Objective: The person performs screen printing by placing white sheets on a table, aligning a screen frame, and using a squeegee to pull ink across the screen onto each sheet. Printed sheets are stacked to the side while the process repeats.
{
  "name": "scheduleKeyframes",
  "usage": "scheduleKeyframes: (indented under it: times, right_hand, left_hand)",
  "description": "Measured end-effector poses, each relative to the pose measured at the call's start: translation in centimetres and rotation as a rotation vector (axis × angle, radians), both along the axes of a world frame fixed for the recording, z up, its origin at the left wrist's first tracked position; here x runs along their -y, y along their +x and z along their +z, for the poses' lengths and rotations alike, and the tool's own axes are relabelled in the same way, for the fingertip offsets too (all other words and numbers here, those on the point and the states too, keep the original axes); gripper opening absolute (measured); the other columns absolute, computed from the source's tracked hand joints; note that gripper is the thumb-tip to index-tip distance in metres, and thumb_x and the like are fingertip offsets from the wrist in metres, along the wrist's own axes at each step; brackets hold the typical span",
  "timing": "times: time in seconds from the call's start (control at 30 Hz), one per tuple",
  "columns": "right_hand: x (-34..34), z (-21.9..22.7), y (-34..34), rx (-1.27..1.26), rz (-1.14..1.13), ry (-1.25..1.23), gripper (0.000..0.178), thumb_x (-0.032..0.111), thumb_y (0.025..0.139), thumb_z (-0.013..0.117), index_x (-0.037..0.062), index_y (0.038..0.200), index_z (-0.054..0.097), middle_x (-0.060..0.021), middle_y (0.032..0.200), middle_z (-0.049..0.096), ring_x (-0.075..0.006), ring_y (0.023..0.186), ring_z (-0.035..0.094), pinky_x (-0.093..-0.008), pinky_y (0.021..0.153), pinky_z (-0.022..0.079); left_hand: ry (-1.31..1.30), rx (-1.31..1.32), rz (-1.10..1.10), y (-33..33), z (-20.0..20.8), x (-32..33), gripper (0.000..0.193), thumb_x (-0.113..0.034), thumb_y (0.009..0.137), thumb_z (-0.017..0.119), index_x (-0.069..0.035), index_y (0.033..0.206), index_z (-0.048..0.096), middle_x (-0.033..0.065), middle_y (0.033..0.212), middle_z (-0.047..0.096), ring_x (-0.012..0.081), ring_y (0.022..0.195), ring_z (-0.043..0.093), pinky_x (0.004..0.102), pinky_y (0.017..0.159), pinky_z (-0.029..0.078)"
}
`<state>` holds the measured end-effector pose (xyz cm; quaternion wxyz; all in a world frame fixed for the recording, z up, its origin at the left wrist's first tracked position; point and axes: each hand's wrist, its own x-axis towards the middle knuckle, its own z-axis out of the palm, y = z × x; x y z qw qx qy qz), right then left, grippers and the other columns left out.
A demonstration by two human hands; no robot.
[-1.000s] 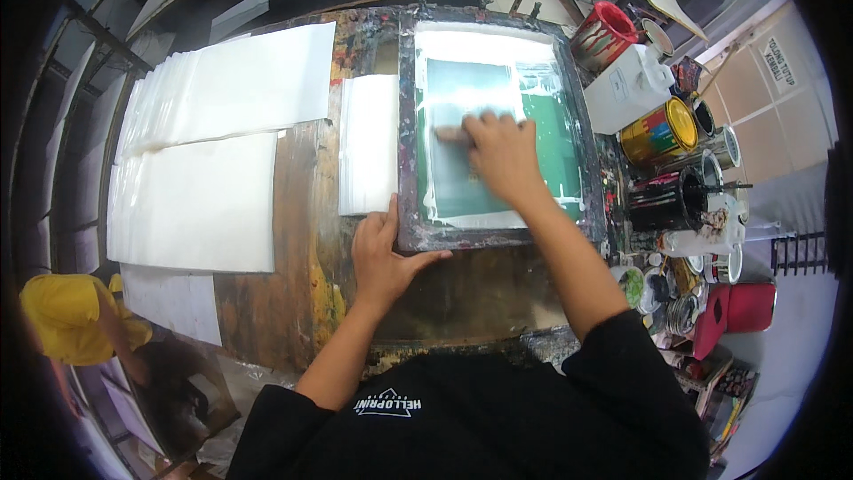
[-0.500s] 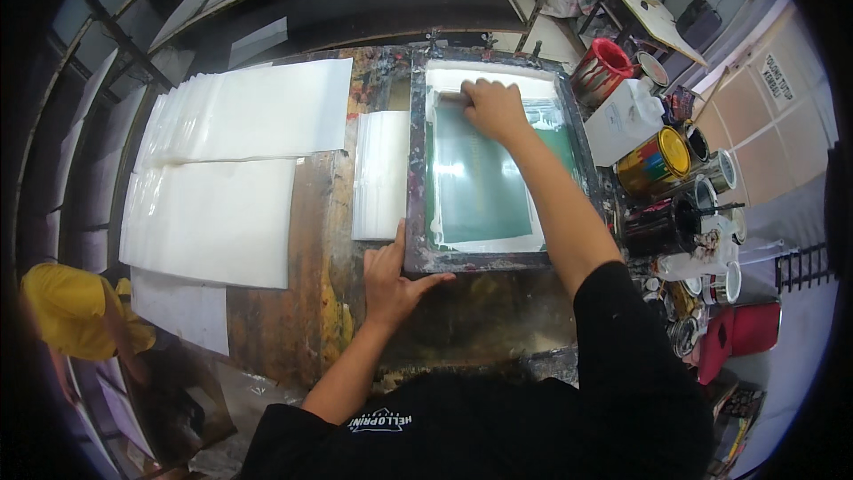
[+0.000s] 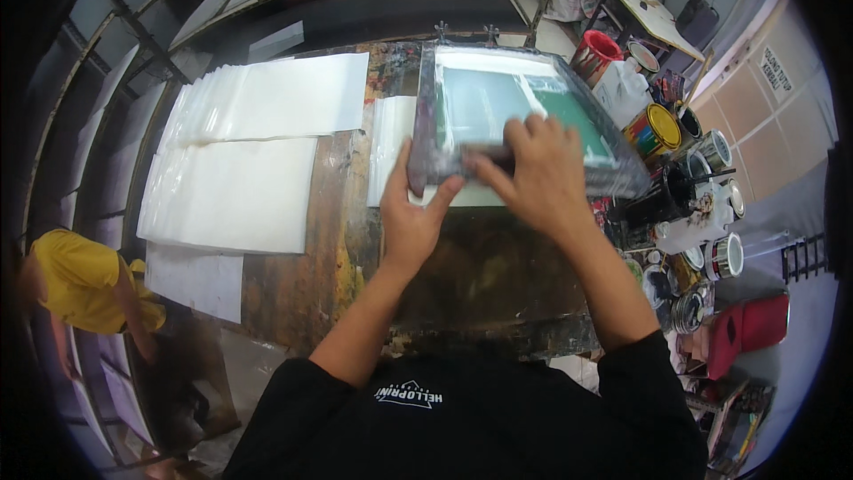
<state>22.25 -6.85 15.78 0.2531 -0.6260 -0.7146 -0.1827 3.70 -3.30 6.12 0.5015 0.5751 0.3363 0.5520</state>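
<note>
A dark-rimmed printing screen (image 3: 426,111), its near edge raised off the table, has white ink smeared over its green and pale mesh. My left hand (image 3: 414,218) grips the near left corner of that frame, fingers along the side and thumb at the front. Over the near end of the mesh, my right hand (image 3: 546,173) is closed round a squeegee (image 3: 489,157), blurred by motion and partly hidden by the fingers. A strip of white sheet (image 3: 480,196) shows under the raised edge. Left of the frame lies a narrow stack of white paper (image 3: 384,138).
Large stacks of white sheets (image 3: 235,191) cover the stained table's (image 3: 338,213) left part. Paint cans, including a yellow one (image 3: 653,127) and a red one (image 3: 595,53), and bottles crowd the right side. Another person in a yellow shirt (image 3: 80,280) bends at far left beside racks.
My right hand has drawn the squeegee from the far end of the screen to the near end. The screen's near edge has risen, and my left hand now grips its corner.
</note>
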Motion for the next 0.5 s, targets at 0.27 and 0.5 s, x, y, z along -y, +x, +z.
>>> scheduleKeyframes:
  times: [0.27,0.5]
  right_hand:
    - [-7.0,8.1,2.5,0.035,-0.032,0.198,0.064,0.064,0.096,0.065,0.0042,0.075,0.067,-0.0115,0.073,0.063,-0.0324,0.073,0.062,-0.0451,0.078,0.039]
    - [-9.3,10.4,3.0,-0.070,-0.066,0.134,0.074,0.073,0.097,0.059,0.0024,0.079,0.072,-0.0126,0.063,0.062,-0.0339,0.063,0.064,-0.0445,0.065,0.050]
  left_hand:
    - [0.373,-1.361,0.077,-1.1,-3.8,1.5,0.112,-0.085,0.092,0.050,-0.005,0.168,0.030,0.0359,0.165,0.029,0.0540,0.157,0.016,0.0779,0.120,-0.001]
    - [0.259,-1.178,-0.009,-0.5,-2.9,2.1,0.106,-0.076,0.093,0.060,0.005,0.159,0.042,0.0289,0.164,0.041,0.0396,0.161,0.025,0.0714,0.124,-0.008]
